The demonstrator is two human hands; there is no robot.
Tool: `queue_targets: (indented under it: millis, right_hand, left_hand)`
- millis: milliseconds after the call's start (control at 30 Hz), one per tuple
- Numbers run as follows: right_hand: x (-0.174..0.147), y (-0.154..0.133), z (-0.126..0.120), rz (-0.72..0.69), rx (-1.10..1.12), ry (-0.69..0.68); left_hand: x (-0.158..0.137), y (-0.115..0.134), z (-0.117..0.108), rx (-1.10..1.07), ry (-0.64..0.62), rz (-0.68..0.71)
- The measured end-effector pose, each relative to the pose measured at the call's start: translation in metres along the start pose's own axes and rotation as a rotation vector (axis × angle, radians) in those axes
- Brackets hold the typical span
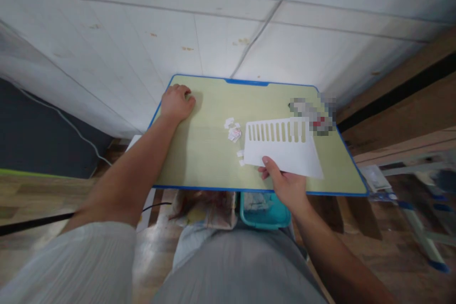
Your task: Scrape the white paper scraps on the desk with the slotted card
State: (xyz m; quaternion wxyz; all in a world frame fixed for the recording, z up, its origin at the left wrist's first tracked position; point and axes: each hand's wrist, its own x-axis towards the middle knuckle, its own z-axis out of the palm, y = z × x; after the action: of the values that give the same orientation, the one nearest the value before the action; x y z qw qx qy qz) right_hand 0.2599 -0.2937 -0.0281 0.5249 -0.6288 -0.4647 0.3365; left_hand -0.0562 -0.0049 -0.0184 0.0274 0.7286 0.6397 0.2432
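Observation:
My right hand point(287, 185) grips the near edge of a white sheet of paper point(281, 152), thumb on top and fingers beneath. A row of long rounded slots is cut along the sheet's far side. Small white paper scraps point(234, 134) lie in a loose pile left of the sheet, some with faint reddish marks. My left hand point(178, 102) rests at the far left of the pale yellow-green table point(210, 161), fingers loosely bent and the thumb apart from them. No object shows in it, though the space under its palm is hidden.
A pixelated grey and white object point(311, 114) with a red spot lies at the table's right. White wall panels point(142, 47) stand behind, with a grey cable point(263, 26) running down. Below the near edge are a teal basket point(265, 218) and a bag-like bundle point(206, 209).

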Motion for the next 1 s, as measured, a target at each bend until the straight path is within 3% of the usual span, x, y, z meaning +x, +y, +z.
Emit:
queue_targets:
  millis: [133,433,600,767,1000]
  right_hand:
    - [-0.001,0.005,0.000,-0.037,0.013,0.058]
    - [0.002,0.013,-0.005,-0.064,-0.073,0.018]
    - [0.002,0.000,-0.029,-0.030,-0.113,0.011]
    - [-0.001,-0.015,-0.058,-0.038,-0.070,-0.115]
    - [-0.001,-0.010,-0.054,0.038,0.029,-0.075]
  left_hand:
    - [0.001,0.004,0.003,0.017,-0.012,-0.018]
    - [0.000,0.005,-0.001,-0.020,-0.041,-0.006]
    - [0.001,0.005,-0.002,-0.033,-0.063,-0.019]
    - [0.001,0.005,-0.005,-0.047,-0.048,-0.019]
    - [0.000,0.009,-0.010,0.038,-0.061,-0.001]
